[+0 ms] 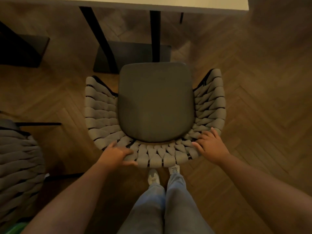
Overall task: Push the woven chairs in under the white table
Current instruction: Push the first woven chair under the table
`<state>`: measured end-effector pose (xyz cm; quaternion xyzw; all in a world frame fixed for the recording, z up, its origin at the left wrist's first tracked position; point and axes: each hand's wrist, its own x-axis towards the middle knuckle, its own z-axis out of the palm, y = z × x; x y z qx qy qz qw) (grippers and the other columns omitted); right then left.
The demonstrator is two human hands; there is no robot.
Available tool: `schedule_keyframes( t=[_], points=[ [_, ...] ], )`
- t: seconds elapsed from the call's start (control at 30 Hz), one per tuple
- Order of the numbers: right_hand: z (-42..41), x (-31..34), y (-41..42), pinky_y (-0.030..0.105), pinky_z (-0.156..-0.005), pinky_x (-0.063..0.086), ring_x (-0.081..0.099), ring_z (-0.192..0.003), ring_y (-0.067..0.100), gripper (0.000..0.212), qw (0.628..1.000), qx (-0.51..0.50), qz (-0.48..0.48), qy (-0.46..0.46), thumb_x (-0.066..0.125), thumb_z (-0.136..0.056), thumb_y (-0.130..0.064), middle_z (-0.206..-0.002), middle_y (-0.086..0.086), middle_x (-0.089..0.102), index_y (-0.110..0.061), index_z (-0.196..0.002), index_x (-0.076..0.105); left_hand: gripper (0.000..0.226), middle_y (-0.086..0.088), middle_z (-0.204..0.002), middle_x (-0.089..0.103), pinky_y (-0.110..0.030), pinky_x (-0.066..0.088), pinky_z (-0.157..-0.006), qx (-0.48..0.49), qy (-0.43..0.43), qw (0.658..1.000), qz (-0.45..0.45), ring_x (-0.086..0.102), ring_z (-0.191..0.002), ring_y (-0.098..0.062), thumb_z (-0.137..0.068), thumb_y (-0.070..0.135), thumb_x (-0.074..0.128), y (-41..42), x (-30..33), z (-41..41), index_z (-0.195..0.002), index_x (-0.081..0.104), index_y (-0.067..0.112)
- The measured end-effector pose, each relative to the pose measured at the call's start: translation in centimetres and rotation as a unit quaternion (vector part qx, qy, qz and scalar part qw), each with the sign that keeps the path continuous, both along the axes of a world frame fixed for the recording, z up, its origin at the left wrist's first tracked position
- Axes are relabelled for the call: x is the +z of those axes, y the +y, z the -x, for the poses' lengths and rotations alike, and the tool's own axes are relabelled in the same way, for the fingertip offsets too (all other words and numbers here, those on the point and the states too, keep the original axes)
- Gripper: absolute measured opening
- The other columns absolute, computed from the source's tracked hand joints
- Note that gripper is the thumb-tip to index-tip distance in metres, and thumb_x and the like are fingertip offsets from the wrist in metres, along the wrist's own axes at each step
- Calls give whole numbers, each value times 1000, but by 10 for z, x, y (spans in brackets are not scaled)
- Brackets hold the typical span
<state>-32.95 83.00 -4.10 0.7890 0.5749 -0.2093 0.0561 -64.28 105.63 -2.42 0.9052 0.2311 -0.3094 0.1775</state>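
Note:
A woven grey chair (101, 107) with a dark seat cushion (155, 102) stands right in front of me, its seat facing the white table (152, 2) at the top of the view. The seat's front edge lies short of the table's edge. My left hand (116, 153) grips the curved backrest at its left rear. My right hand (210, 146) lies over the backrest at its right rear, fingers curled on the weave. A second woven chair (18, 162) shows partly at the left edge.
Black table legs (99, 39) on a dark flat base plate (131, 54) stand just beyond the chair's seat. Another dark base (22, 49) lies at the far left. The floor is herringbone wood (253, 98). My legs and white shoes (153, 178) are directly behind the chair.

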Motion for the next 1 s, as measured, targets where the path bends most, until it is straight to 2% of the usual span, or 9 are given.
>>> schedule_keyframes(
  t=[0.07,0.13,0.23,0.3,0.47,0.6,0.73,0.83,1.0],
  points=[
    [-2,3,11,48,-116,-8,22,-144,23,56,996,-41,72,-38,18,-99,-51,-141,-1,49,-28,-125,62,67,8,-132,58,-46,2,-118,75,2,996,-51,44,-130,-10,-86,74,23,17,3,3,-128,54,34],
    [-3,2,21,51,-115,-12,0,-148,26,44,987,-103,114,-44,32,-101,-41,-157,3,24,-25,-137,50,47,0,-153,34,-57,-4,-116,122,30,984,-125,15,-147,-22,-95,56,39,35,0,6,-136,46,34],
    [-10,0,34,54,-115,-7,-20,-145,32,62,967,-214,126,-55,44,-97,-22,-160,8,-15,-15,-153,17,85,-6,-159,-21,-65,0,-112,280,65,948,-138,-14,-145,-40,-90,46,57,57,-4,6,-153,4,27],
    [-16,-1,44,53,-118,2,-22,-143,37,79,954,-270,117,-53,46,-93,-7,-156,10,-28,-11,-153,-4,107,-6,-154,-33,-60,9,-116,349,41,929,-120,-4,-145,-43,-88,38,65,67,-6,2,-150,-20,20],
    [-42,-13,59,44,-118,17,-8,-145,39,95,928,-353,96,-75,53,-92,-14,-147,15,-44,-3,-147,-24,113,-5,-151,-39,-49,39,-103,473,-20,879,-60,35,-131,-44,-86,12,68,91,-7,-6,-147,-26,32],
    [-39,-12,62,42,-101,38,23,-134,45,95,919,-391,21,-53,53,-90,-2,-154,11,-33,-9,-149,-21,104,-17,-156,3,-51,43,-93,539,-53,839,-48,48,-113,-39,-92,10,60,111,-11,-8,-146,-24,40],
    [-76,-13,78,50,-99,41,38,-129,40,76,829,-546,-70,99,48,-96,-9,-157,14,16,-17,-153,0,76,-24,-141,41,-54,42,-99,640,-81,764,-27,47,-121,-42,-93,17,60,135,-11,-14,-151,9,16],
    [-111,-8,97,51,-92,46,49,-117,39,53,806,-572,-64,140,57,-94,-17,-133,22,45,-5,-138,31,56,-28,-135,43,-51,41,-94,645,-34,763,-22,45,-122,-45,-94,16,60,158,-6,-26,-137,28,0],
    [-123,-7,104,40,-74,43,51,-98,34,43,823,-548,-51,142,65,-91,-20,-110,17,49,-3,-121,40,54,-29,-132,45,-52,42,-92,661,-16,749,-28,46,-120,-46,-91,13,63,166,-8,-37,-132,31,-1]
  ],
)
